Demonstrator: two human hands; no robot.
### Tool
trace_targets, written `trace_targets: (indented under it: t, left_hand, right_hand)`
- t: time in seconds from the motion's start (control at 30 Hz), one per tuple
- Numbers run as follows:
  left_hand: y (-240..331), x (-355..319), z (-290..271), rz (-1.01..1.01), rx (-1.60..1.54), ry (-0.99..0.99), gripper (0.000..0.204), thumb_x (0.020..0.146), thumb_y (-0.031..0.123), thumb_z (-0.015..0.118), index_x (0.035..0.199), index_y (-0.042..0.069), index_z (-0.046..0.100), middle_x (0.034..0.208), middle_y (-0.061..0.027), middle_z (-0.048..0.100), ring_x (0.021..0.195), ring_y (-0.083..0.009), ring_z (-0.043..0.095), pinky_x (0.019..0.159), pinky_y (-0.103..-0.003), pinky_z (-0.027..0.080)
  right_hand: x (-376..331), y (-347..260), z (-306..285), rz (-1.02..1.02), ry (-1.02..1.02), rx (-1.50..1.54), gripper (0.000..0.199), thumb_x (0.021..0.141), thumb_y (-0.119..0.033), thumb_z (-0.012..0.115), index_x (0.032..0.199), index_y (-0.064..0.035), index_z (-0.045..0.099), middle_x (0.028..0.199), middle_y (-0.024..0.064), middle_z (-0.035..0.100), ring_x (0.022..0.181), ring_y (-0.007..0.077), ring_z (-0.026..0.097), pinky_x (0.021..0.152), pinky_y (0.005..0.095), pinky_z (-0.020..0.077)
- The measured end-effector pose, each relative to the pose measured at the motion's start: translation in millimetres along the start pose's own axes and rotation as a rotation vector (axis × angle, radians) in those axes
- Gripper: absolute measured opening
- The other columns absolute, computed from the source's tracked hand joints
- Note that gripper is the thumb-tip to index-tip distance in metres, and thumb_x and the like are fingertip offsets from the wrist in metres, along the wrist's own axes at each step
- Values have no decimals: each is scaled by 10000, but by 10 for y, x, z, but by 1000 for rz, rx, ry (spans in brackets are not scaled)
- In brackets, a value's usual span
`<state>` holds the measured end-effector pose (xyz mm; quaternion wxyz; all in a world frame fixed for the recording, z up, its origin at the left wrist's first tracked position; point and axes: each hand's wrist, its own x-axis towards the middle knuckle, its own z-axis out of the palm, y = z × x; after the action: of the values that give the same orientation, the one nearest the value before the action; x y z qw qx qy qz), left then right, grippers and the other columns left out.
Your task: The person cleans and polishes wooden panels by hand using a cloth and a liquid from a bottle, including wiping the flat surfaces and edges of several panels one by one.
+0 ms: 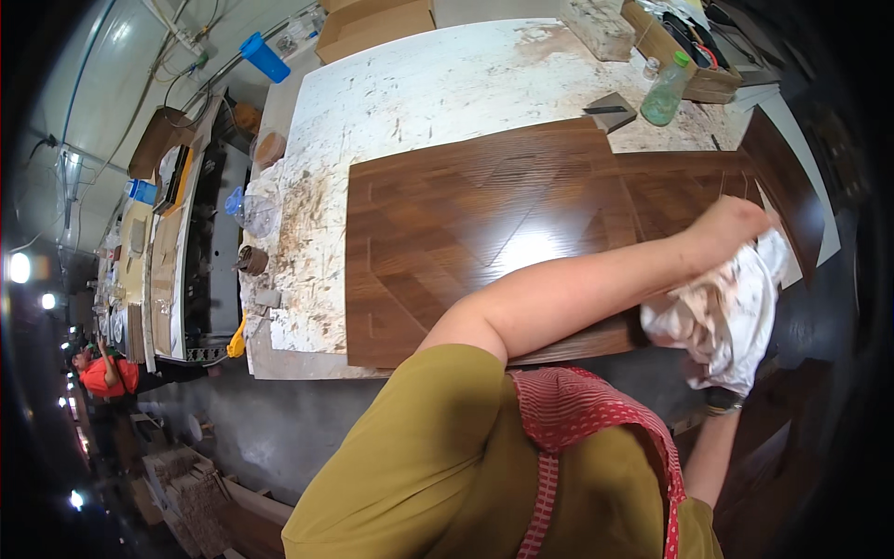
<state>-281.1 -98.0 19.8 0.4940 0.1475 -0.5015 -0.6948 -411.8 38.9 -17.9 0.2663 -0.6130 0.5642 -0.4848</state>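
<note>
Head view: our left hand [736, 224] grips a crumpled white rag [722, 317] against the glossy, grooved brown wood panel [466, 224]; right hand's grip is hidden.

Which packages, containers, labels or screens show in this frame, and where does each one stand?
Cardboard box: far edge of the worktable, brown, flaps open.
Plastic bottle: far right of the table, clear greenish, green cap.
Blue cylinder container: off the table's far left corner, lying tilted.
No label or screen is clear enough to describe.

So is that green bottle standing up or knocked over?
Standing up. The green bottle stands on the workbench with its green cap on top, beside a wooden box.
</note>
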Motion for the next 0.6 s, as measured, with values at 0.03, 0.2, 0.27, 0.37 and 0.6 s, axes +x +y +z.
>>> trace_targets:
  t: [0.03,0.2,0.27,0.37,0.6]
  left_hand:
    - [-78,82,-41,-102,-86,1,381,971,313,582,811,-27,643,722,-31,648,656,-121,567,632,-312,472]
    - [-25,211,-460,68,659,121,509,969,452,529,990,-42,647,976,-234,664,977,-398,633,841,-478,488]
    - [6,133,-498,-5,660,247,605,950,489,544,1234,-45,545,1125,-260,631,1043,-402,616,898,-443,485]
    - [-122,33,-313,-256,290,-41,546,955,356,612,1317,-29,475,1199,-162,627,1084,-230,609,955,-343,464]
    - [-397,452,-196,-486,-194,-342,391,1036,321,505,1288,26,551,1214,-52,631,1110,-103,573,962,-292,474]
  right_hand:
    - [-4,24,121,-18,-21,-15,486,972,-223,571,1372,22,443,1309,133,545,1154,217,546,977,350,456]
    - [228,255,201,37,-66,72,455,984,-230,563,1350,24,468,1259,136,579,1100,208,576,922,340,483]
    - [418,374,45,139,-63,185,444,989,-232,560,1342,24,478,1239,137,593,1078,204,588,900,336,493]
    - [698,595,-206,260,-60,318,428,996,-236,555,1329,25,493,1209,139,613,1046,199,606,867,330,509]
    - [751,1175,-458,58,-194,-63,392,950,-192,563,1309,-38,529,1192,116,646,1004,238,648,831,348,546]
